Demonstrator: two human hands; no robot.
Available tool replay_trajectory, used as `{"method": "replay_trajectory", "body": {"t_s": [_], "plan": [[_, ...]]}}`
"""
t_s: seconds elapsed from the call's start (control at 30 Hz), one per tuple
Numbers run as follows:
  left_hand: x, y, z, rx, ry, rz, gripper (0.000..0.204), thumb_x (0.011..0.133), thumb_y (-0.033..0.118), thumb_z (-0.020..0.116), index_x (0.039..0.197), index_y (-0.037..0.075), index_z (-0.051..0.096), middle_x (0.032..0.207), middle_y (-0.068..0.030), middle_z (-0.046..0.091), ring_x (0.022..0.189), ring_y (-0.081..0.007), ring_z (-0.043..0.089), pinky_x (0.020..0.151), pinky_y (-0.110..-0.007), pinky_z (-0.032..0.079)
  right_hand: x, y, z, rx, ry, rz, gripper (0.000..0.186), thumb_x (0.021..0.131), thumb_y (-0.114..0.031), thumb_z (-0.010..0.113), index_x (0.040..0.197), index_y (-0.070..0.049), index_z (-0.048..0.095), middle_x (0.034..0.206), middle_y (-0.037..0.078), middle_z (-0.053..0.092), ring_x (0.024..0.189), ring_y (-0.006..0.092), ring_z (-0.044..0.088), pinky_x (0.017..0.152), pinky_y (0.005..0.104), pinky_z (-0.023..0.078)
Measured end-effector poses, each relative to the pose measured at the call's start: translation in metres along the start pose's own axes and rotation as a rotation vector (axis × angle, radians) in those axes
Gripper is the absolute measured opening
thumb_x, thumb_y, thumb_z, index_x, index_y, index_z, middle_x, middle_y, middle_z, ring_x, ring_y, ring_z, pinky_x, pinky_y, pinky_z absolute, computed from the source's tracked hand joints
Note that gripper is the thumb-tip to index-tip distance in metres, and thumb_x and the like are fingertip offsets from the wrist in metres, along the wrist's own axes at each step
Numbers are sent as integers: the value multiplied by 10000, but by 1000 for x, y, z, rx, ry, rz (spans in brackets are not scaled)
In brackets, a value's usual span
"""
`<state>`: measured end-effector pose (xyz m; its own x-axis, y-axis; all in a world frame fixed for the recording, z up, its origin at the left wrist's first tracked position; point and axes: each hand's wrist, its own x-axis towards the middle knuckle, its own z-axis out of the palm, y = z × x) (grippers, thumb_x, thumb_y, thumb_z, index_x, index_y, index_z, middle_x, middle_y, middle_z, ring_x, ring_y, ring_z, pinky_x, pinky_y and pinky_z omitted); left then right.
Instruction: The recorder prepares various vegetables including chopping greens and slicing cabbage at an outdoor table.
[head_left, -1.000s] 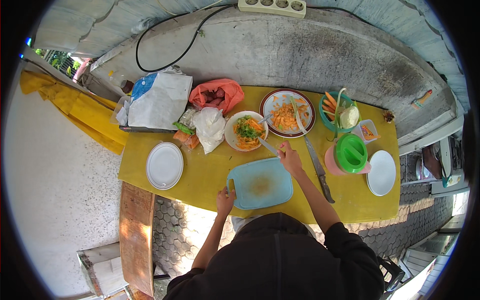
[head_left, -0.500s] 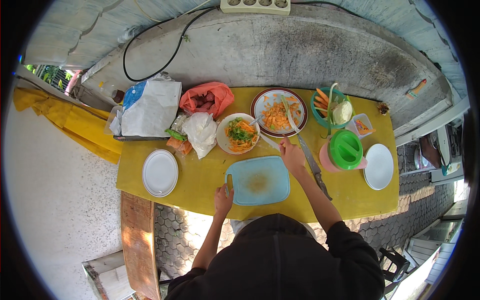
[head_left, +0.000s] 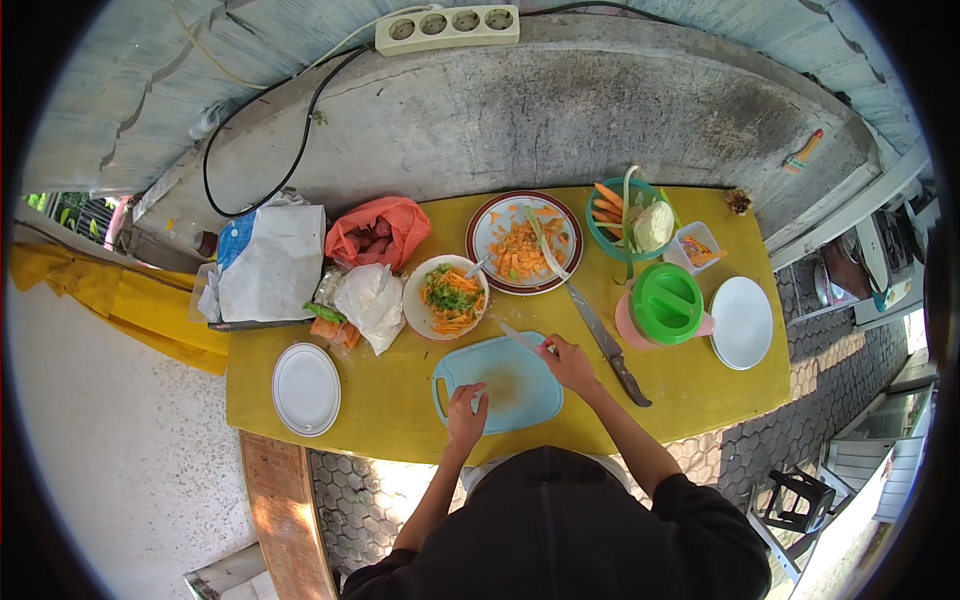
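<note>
Above the light blue cutting board (head_left: 540, 405), my right hand (head_left: 568, 364) is closed around a small knife (head_left: 518, 338), its blade pointing to the far left. My left hand (head_left: 466, 418) is closed over the board's left part; a small pale thing shows at its fingertips, too small to name. A brownish stain marks the board's middle. Beyond it stand a white bowl (head_left: 411, 302) of shredded carrot and chopped greens with a spoon, and a brown-rimmed plate (head_left: 478, 222) of carrot pieces. A large knife (head_left: 607, 342) lies right of the board.
A pink pitcher (head_left: 632, 330) with a green lid (head_left: 668, 302) stands right, near a teal basin (head_left: 592, 225) with carrots and cabbage, a small plastic tub (head_left: 680, 262) and white plates (head_left: 742, 322). Left are a plate (head_left: 306, 390), white bag (head_left: 372, 303), red bag (head_left: 400, 215) and paper-covered box (head_left: 270, 265).
My left hand has moved from beside the board's handle to over the board. My right hand has brought the small knife nearer, from by the bowl to the board's far edge. The view has shifted.
</note>
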<state>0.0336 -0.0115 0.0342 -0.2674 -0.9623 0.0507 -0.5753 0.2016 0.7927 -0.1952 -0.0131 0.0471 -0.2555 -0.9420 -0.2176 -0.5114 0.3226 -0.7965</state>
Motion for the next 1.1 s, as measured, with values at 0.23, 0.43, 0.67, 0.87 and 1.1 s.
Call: {"method": "replay_trajectory", "body": {"t_s": [0.23,0.43,0.67,0.87,1.1], "plan": [[77,56,43,-77,-247,230,93,782,65,572,865,31,598,820,-108,576,719,-248,573,598,-345,462,-71,45,-43,13,159,80,365,804,-354,589,712,-7,526,494,132,443,449,270,468,446,366,355],[191,153,140,-75,-221,620,219,802,93,554,1009,30,524,945,-136,523,877,-292,512,721,-376,442,-142,98,-51,59,242,302,386,802,-346,605,652,-5,503,461,96,380,414,152,383,407,323,302],[251,203,248,109,-282,700,692,683,247,709,1252,80,351,1187,-233,357,1069,-391,414,851,-441,425,-136,104,-56,125,318,288,335,789,-295,617,669,-5,502,456,114,402,402,187,385,397,339,302],[260,204,262,-7,-302,626,740,608,197,748,1246,125,378,1162,-222,455,1071,-378,463,878,-424,416,-135,107,-61,155,276,344,318,774,-300,628,676,-14,529,460,127,440,393,220,457,415,344,353],[269,229,220,-501,-207,503,612,706,160,694,1199,69,343,1000,-174,557,890,-308,584,749,-371,470,-135,112,-59,154,274,346,342,772,-327,627,682,-12,529,479,144,461,417,261,479,431,352,365]]}}
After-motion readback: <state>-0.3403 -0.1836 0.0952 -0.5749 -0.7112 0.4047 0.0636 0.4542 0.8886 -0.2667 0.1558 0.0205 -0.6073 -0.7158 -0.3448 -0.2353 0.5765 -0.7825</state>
